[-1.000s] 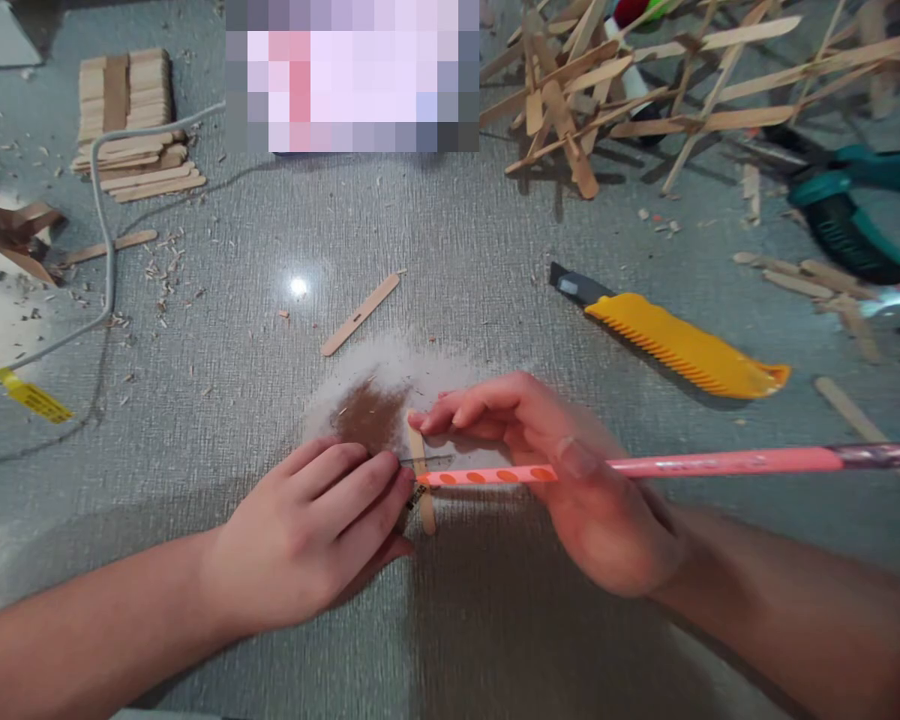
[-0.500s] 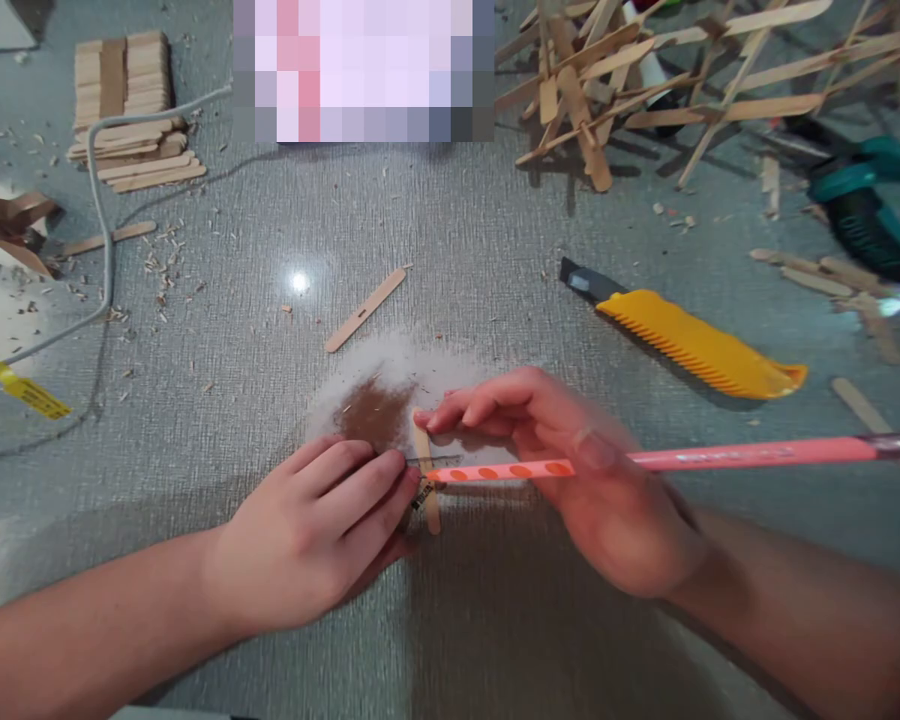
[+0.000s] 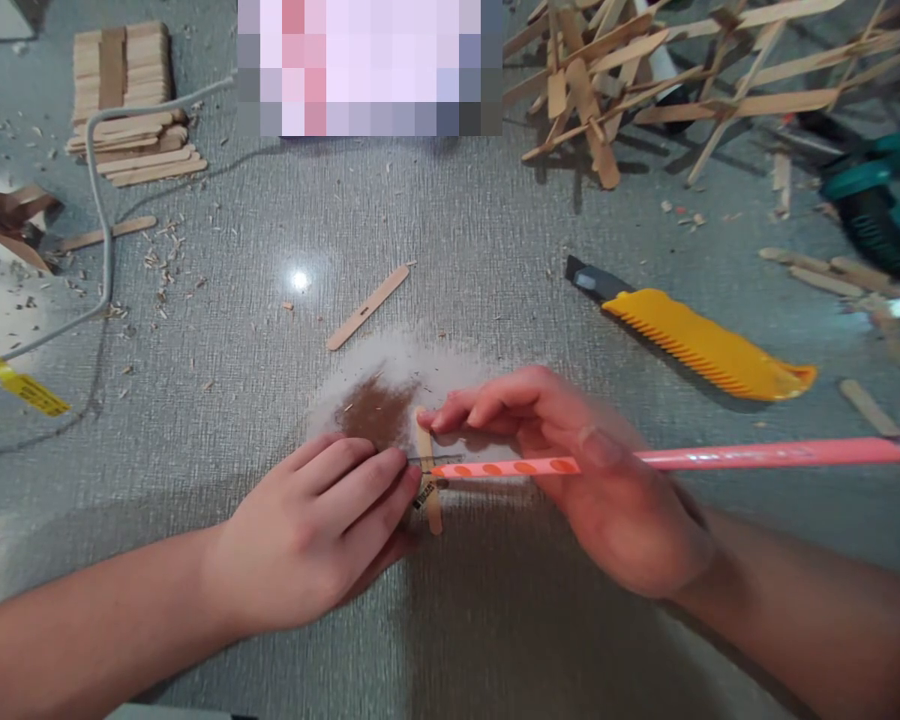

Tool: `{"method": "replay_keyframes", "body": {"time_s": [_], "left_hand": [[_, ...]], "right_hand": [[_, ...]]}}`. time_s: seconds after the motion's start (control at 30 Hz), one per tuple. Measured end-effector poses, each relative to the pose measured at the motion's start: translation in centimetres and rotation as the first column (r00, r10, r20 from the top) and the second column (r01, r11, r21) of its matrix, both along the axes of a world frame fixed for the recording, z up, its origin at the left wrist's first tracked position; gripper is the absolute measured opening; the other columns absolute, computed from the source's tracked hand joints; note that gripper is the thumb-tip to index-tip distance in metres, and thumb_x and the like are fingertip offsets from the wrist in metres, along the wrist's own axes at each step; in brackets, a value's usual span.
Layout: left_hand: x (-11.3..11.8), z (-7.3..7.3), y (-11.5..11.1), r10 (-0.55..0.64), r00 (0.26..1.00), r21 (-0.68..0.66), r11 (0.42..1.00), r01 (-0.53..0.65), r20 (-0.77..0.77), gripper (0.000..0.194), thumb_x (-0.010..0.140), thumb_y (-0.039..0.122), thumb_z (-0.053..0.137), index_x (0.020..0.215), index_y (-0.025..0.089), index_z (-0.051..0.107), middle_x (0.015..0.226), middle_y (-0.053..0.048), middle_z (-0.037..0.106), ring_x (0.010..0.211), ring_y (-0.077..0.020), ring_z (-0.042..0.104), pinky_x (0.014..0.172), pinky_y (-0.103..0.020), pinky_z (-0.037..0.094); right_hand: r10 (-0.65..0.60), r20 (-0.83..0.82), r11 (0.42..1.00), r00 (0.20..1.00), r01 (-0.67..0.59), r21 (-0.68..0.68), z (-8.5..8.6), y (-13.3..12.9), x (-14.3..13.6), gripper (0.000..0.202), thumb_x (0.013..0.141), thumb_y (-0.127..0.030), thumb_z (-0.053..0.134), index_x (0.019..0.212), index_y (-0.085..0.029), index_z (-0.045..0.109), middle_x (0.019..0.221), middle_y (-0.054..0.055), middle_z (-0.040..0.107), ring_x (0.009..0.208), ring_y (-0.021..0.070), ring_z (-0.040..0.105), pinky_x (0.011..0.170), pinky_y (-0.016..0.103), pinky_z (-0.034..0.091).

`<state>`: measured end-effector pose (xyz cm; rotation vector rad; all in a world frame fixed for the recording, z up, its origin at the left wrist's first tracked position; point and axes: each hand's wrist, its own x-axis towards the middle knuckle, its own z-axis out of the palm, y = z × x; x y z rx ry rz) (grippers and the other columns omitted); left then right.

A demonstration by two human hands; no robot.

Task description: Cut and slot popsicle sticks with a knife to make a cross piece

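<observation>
Grey tabletop (image 3: 487, 230): at lower centre, my right hand (image 3: 615, 520) grips a pink pencil (image 3: 765, 455), one fingertip on the wooden stick (image 3: 434, 515), apparently steadying it beneath the point; my left hand (image 3: 311, 530) curls alongside, its hold hidden

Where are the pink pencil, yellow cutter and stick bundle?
Pink pencil (image 3: 709, 457): head view, on the shaft.
Yellow cutter (image 3: 701, 340): head view, on the handle.
Stick bundle (image 3: 144, 75): head view, on its stacked sticks.
</observation>
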<state>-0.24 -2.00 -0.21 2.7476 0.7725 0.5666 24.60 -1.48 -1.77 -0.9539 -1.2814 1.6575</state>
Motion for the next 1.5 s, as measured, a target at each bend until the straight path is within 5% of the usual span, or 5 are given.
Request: {"method": "replay_keyframes", "body": {"time_s": [0.17,0.33,0.43,0.53,1.5], "left_hand": [[0.2,0.2,0.1,-0.001,1.000,-0.001,1.000,0.001,-0.011,0.029,0.094,0.025,0.073,0.114,0.004,0.071,0.105,-0.011,0.076,0.090,-0.0234,0.067,0.080,-0.037,0.061],[0.2,0.2,0.0,0.001,1.000,-0.001,1.000,-0.001,-0.023,0.028,0.096,0.025,0.071,0.114,0.005,0.071,0.106,-0.011,0.075,0.092,-0.0234,0.067,0.080,-0.037,0.061],[0.1,0.0,-0.2,-0.003,1.000,-0.012,1.000,0.002,-0.014,0.028,0.094,0.023,0.071,0.114,0.004,0.070,0.106,-0.012,0.075,0.092,-0.0243,0.066,0.080,-0.038,0.060],[0.2,0.0,-0.2,-0.008,1.000,-0.027,1.000,0.008,-0.007,0.030,0.093,0.022,0.073,0.115,0.002,0.070,0.106,-0.012,0.075,0.093,-0.0251,0.065,0.080,-0.039,0.060],[0.2,-0.3,-0.2,-0.007,1.000,-0.023,1.000,0.007,-0.007,0.030,0.093,0.022,0.074,0.113,0.000,0.070,0.109,-0.014,0.073,0.093,-0.0256,0.065,0.079,-0.040,0.060]], "right_hand": [[-0.056,0.018,0.995,0.998,0.054,0.086,0.0,0.3,0.4,0.041,0.104,-0.056,0.044,0.093,-0.029,0.074,0.101,0.005,0.072,0.095,0.0226,0.070,0.085,0.040,0.057],[-0.032,0.232,0.958,0.972,-0.037,0.285,0.2,0.8,0.4,0.034,0.106,-0.042,0.048,0.085,-0.026,0.070,0.090,0.004,0.070,0.077,0.0178,0.067,0.071,0.034,0.054],[-0.085,0.393,0.893,0.916,-0.105,0.437,0.4,1.2,0.1,0.010,0.092,-0.021,0.066,0.084,-0.025,0.063,0.085,0.002,0.069,0.074,0.0164,0.067,0.069,0.031,0.053],[-0.134,0.431,0.847,0.893,-0.122,0.518,0.5,1.3,-0.3,0.020,0.082,-0.008,0.068,0.085,-0.025,0.056,0.080,-0.001,0.067,0.070,0.0143,0.065,0.062,0.028,0.051],[-0.151,0.466,0.824,0.872,-0.150,0.547,0.8,1.0,-0.6,0.025,0.080,-0.005,0.065,0.082,-0.024,0.049,0.078,-0.001,0.067,0.062,0.0100,0.064,0.057,0.023,0.048]]}}
